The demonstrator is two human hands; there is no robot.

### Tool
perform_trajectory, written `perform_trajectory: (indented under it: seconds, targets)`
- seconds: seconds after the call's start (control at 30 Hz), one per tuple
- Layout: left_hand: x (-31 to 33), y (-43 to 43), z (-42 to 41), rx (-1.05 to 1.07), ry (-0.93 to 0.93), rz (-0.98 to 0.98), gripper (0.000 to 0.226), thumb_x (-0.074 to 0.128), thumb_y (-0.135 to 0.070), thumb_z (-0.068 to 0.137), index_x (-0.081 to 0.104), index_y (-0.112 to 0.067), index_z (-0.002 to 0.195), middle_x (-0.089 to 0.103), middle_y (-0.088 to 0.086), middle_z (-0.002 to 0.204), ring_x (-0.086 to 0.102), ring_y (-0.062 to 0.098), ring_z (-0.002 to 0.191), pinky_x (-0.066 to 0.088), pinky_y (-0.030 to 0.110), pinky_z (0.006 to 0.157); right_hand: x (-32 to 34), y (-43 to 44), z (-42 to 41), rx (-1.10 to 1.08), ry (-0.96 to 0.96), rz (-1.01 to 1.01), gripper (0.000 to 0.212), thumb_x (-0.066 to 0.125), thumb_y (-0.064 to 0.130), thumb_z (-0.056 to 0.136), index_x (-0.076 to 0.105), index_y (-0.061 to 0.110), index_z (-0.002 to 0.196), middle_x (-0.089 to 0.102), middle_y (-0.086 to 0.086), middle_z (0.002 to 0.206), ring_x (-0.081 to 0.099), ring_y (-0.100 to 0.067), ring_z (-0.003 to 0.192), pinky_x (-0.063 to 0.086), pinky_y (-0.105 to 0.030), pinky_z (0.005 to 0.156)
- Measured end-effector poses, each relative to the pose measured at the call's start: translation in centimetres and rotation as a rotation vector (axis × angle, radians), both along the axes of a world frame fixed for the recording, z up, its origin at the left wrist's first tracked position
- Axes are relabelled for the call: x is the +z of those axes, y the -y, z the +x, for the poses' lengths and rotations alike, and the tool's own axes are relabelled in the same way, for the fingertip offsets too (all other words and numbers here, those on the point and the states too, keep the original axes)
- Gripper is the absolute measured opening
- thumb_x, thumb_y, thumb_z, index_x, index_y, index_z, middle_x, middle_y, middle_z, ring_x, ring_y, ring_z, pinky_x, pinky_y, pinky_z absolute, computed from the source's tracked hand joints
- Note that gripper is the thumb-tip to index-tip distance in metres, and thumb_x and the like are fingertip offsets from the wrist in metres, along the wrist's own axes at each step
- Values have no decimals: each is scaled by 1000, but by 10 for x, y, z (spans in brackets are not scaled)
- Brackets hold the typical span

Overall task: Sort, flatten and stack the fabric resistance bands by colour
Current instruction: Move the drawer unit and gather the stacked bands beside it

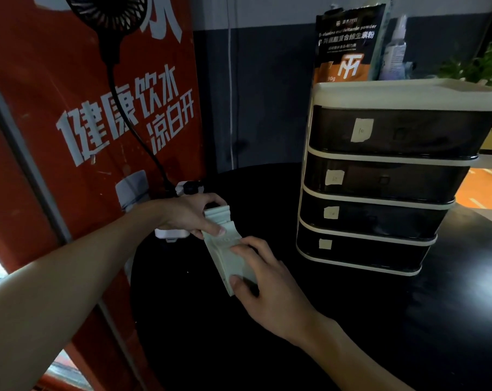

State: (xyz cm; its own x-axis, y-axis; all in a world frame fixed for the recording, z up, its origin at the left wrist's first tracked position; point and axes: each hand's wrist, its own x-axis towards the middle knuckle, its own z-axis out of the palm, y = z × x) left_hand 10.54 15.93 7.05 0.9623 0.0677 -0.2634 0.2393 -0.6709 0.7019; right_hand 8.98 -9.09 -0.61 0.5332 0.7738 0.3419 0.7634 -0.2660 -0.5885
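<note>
A pile of pale green fabric resistance bands [223,251] lies on the black table [366,320], running from the far left toward me. My left hand [192,214] grips the far end of the pile, where the bands bunch up in folds. My right hand [260,273] holds the near end, thumb against the pile's side edge and fingers pressing down on top. Bands of any other colour are not in view.
A cream and dark four-drawer organiser [380,179] stands to the right of the bands, with a supplement pouch [347,43] and spray bottle [394,52] on top. A white plug adapter [170,234] and black fan cable [132,125] sit by the red panel [41,122] on the left.
</note>
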Motion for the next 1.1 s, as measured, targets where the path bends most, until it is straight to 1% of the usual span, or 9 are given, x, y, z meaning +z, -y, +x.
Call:
perform_trajectory:
  seconds: [0.33, 0.4, 0.5, 0.53, 0.63, 0.67, 0.77, 0.9, 1.1]
  targets:
    - [-5, 7, -11, 28, 49, -212, 62, 78, 1, 81, 54, -25, 133, 63, 10, 124, 71, 18, 103, 60, 39, 82, -2, 1, 1, -2, -19, -4, 45, 48, 45, 95, 36, 34, 137, 22, 27, 140, 44, -11, 121, 39, -35, 105]
    - [-4, 10, -14, 24, 80, -180, 61, 75, 4, 82, 53, -23, 132, 62, 13, 121, 73, 10, 90, 60, 29, 72, -2, 1, 2, -9, -56, 1, 47, 46, 50, 94, 34, 36, 137, 21, 27, 140, 47, -13, 119, 42, -36, 102]
    - [6, 21, -21, 6, 151, -112, 58, 67, 10, 86, 48, -17, 134, 57, 12, 101, 62, -3, 47, 45, 10, 43, 1, 0, 6, -57, -291, 51, 57, 52, 52, 93, 26, 38, 142, 24, 22, 143, 43, -6, 122, 42, -29, 102]
    - [12, 25, -26, -1, 184, -100, 57, 68, 8, 86, 48, -17, 134, 58, 12, 101, 63, -3, 48, 44, 9, 44, 3, 1, 7, -77, -400, 86, 64, 55, 52, 92, 22, 39, 145, 27, 19, 145, 40, -3, 124, 38, -24, 101]
    - [29, 33, -40, -31, 296, -95, 64, 81, -5, 79, 55, -31, 131, 65, 8, 115, 71, 15, 98, 56, 19, 73, 6, 2, 7, -94, -568, 165, 82, 65, 49, 87, 15, 38, 150, 34, 14, 147, 37, 1, 124, 32, -16, 93]
    - [34, 36, -46, -36, 323, -105, 66, 83, -7, 77, 56, -34, 131, 66, 7, 115, 69, 17, 104, 56, 22, 78, 7, 3, 7, -84, -610, 187, 87, 68, 48, 85, 13, 38, 151, 36, 14, 146, 40, 3, 120, 34, -14, 88]
    - [46, 54, -61, -91, 416, -99, 70, 85, -9, 74, 55, -31, 133, 67, 8, 114, 68, 16, 106, 56, 26, 83, 15, 10, 8, -32, -734, 256, 97, 77, 42, 79, 12, 39, 150, 42, 13, 140, 46, 10, 110, 41, -12, 83]
    - [45, 84, -76, -82, 559, -164, 71, 87, -7, 71, 57, -31, 131, 65, 8, 110, 67, 15, 101, 56, 30, 84, 25, 38, 14, -42, -729, 255, 109, 84, 52, 58, 21, 41, 147, 51, 11, 133, 50, -7, 124, 45, -38, 106]
    - [11, 145, -82, -47, 689, -473, 72, 88, -23, 62, 61, -36, 128, 59, 21, 115, 63, 23, 100, 56, 42, 91, 40, 114, 13, -72, -733, 205, 88, 87, 49, 58, 50, 30, 135, 62, 7, 126, 62, -11, 114, 53, -39, 97]
